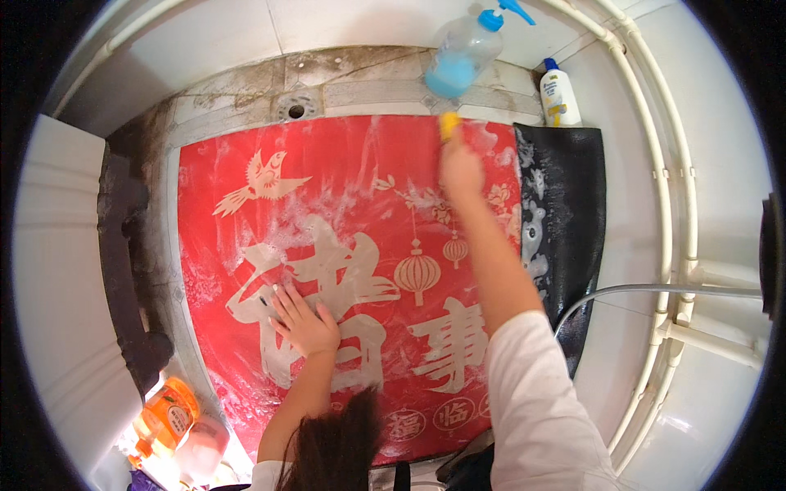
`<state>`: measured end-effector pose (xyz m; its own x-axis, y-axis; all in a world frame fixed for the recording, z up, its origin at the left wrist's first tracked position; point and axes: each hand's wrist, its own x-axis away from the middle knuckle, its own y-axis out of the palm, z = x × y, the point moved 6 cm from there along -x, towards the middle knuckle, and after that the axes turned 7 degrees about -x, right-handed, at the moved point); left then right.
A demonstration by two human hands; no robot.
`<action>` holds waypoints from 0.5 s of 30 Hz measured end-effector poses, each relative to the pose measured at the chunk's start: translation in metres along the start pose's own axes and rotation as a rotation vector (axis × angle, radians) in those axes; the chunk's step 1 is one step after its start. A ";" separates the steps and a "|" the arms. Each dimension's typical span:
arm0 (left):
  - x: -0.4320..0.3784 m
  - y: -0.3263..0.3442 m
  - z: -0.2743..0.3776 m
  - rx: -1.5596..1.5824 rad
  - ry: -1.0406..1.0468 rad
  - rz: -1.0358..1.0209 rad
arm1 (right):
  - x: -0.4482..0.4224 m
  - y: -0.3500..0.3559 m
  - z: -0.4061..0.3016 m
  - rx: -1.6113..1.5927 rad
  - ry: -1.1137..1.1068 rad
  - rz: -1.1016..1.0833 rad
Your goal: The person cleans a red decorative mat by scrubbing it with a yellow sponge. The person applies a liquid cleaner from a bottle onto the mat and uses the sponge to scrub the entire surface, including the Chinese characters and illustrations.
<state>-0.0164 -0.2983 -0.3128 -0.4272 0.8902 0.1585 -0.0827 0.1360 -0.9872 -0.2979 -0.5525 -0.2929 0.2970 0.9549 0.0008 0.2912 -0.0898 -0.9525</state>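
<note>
A red floor mat (344,159), wet and streaked with suds, lies on the floor before me. It bears a pale bird, lanterns and large printed characters. Its right side is folded over, so the black backing (565,202) faces up with foam along the fold. My left hand (307,322) rests palm down on the mat, fingers spread, holding nothing. Towards the mat's far right edge, my right hand (462,172) grips a yellow object (450,126), probably a scrubbing brush. Motion blur hides its details, and its underside cannot be seen.
Beyond the mat are a floor drain (297,109), a clear pump bottle (457,64) of blue liquid and a white bottle (559,95). An orange bottle (169,414) stands lower left. Pipes (660,202) and a grey hose (663,287) run at right.
</note>
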 end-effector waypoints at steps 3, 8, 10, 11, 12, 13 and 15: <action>0.000 0.001 -0.015 -0.035 -0.013 0.036 | 0.084 0.016 -0.035 0.015 -0.422 -0.246; 0.004 -0.003 0.005 -0.006 0.022 0.018 | -0.014 -0.033 0.048 0.059 -0.166 -0.092; 0.001 -0.001 0.007 -0.017 0.023 0.011 | -0.031 -0.034 0.037 0.051 -0.058 -0.016; 0.000 -0.002 0.007 -0.022 0.021 0.018 | -0.028 -0.026 0.028 0.041 -0.014 0.020; 0.000 0.000 0.003 -0.032 0.007 0.025 | -0.012 -0.009 0.008 0.008 -0.062 -0.057; 0.001 0.001 0.001 -0.035 0.007 0.025 | 0.012 0.001 -0.010 -0.021 -0.110 -0.125; 0.001 0.001 -0.008 -0.052 -0.004 0.045 | 0.085 0.014 -0.050 0.057 -0.480 -0.293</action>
<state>-0.0094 -0.2942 -0.3138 -0.4329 0.8943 0.1135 -0.0161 0.1182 -0.9929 -0.2227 -0.4866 -0.2911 -0.2399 0.9604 0.1418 0.2453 0.2013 -0.9483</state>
